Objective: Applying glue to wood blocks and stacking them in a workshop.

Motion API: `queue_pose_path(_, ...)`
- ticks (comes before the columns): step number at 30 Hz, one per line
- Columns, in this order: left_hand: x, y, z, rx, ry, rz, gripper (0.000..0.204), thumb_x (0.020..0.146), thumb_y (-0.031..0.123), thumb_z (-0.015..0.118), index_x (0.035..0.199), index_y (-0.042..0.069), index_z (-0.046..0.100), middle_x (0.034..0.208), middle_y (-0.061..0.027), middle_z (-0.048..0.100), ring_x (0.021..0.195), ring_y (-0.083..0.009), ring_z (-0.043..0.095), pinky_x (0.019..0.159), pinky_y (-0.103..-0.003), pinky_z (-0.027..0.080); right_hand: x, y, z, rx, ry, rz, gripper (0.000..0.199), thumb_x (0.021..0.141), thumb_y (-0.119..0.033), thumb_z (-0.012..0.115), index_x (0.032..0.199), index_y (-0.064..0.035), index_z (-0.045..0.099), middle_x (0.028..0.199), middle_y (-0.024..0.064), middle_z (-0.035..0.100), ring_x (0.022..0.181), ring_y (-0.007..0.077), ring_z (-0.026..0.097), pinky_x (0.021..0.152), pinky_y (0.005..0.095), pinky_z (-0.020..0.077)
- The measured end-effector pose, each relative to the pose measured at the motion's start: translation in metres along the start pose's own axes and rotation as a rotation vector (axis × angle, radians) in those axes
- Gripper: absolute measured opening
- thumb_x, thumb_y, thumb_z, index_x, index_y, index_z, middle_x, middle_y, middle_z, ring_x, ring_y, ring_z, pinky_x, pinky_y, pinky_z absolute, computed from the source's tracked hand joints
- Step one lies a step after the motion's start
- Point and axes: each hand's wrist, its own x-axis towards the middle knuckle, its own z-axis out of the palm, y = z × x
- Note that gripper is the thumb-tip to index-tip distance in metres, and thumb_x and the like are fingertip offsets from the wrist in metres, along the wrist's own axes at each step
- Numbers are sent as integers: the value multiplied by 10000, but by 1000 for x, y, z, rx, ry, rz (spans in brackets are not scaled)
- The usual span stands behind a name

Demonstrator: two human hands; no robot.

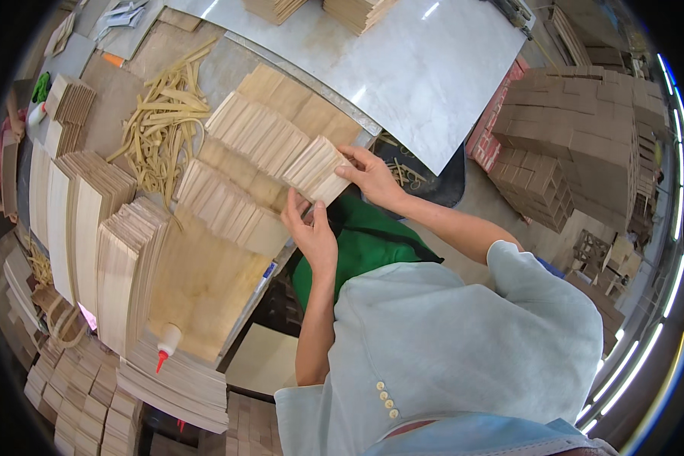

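My right hand (374,178) is closed on the right end of a small bundle of thin pale wooden pieces (317,169), thumb on top. At the bundle's near edge my left hand (311,237) presses with its fingertips. This bundle sits at the near end of a row of similar thin wooden pieces (254,135) on a plywood board (197,277). A second row of wooden pieces (228,207) lies beside it, left of my left hand. The undersides of my fingers are partly hidden.
Tan bands (163,121) lie tangled beyond the rows. Tall stacks of wooden panels (125,251) stand left. A white glue bottle (171,338) with a red tip lies near the board's front. A pale sheet-topped table (425,72) is ahead; brown blocks (570,129) are piled right.
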Motion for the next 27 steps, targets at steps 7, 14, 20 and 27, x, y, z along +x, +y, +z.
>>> queue_pose_path(7, 3, -12, 7, 26, 94, 31, 565, 902, 35, 576, 1417, 7, 347, 1313, -167, 394, 1182, -282, 490, 940, -377, 449, 8, 11, 16, -408, 113, -197, 424, 866, -172, 675, 1235, -2, 556, 1058, 124, 606, 892, 182, 573, 806, 300, 467)
queue_pose_path(14, 5, -17, 10, -14, 93, 8, 580, 897, 25, 572, 1427, 19, 335, 1321, -169, 383, 1191, -289, 487, 961, -394, 435, 10, 14, 24, -449, 160, -345, 404, 829, -137, 663, 1181, 27, 552, 1045, 198, 568, 999, 359, 547, 887, 398, 438)
queue_pose_path(20, 5, -21, 8, -24, 87, 21, 583, 892, 20, 571, 1425, 15, 335, 1317, -164, 381, 1197, -292, 483, 956, -396, 440, 5, 21, 26, -517, 194, -349, 404, 841, -150, 671, 1198, -3, 552, 1013, 142, 558, 924, 256, 543, 771, 336, 451)
queue_pose_path(27, 5, -25, 12, -1, 94, 12, 576, 897, 24, 568, 1424, 9, 336, 1313, -168, 383, 1207, -294, 474, 952, -388, 442, 12, 29, 27, -540, 233, -387, 399, 837, -122, 667, 1198, 0, 548, 1065, 148, 535, 1002, 266, 522, 863, 329, 439)
